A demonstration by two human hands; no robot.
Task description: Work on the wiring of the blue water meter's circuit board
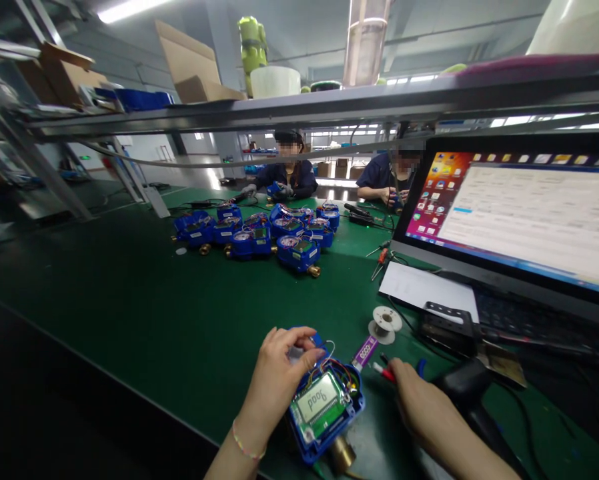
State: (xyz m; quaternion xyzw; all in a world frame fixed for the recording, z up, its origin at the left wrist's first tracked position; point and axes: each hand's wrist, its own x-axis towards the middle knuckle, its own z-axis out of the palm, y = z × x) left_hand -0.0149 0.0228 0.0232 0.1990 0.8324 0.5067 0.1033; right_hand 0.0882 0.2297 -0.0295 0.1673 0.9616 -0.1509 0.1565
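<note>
Green matting covers the long tabletop (pixel 129 293) of a workshop, under a metal shelf (pixel 329 107) stacked with cardboard boxes. From the head camera, an opened blue meter (pixel 324 407) lies at the near edge, directly in front of the person and between the two hands. Its long axis runs slantwise, from a brass fitting (pixel 342 453) at the near end up to the far left; its green display (pixel 318 403) faces up, with thin coloured wires looping along the far right rim. The left hand (pixel 279 373) is on it, fingers (pixel 304 343) curled down over the far left corner and gripping that part of the housing. The right hand (pixel 419 400) lies just right of the meter, not touching it, its fingers closed around a red-tipped tool (pixel 383 372) that points left toward the wires; so the left hand is the nearer one. A small purple board (pixel 364 351) lies just beyond the tool, and a white spool (pixel 385 321) a little farther. A cluster of closed blue meters (pixel 259 233) sits in the middle distance, well apart. A monitor (pixel 519 213) stands at the right with a black scanner (pixel 459 387) in front. Two co-workers (pixel 289 175) sit at the far side.
</note>
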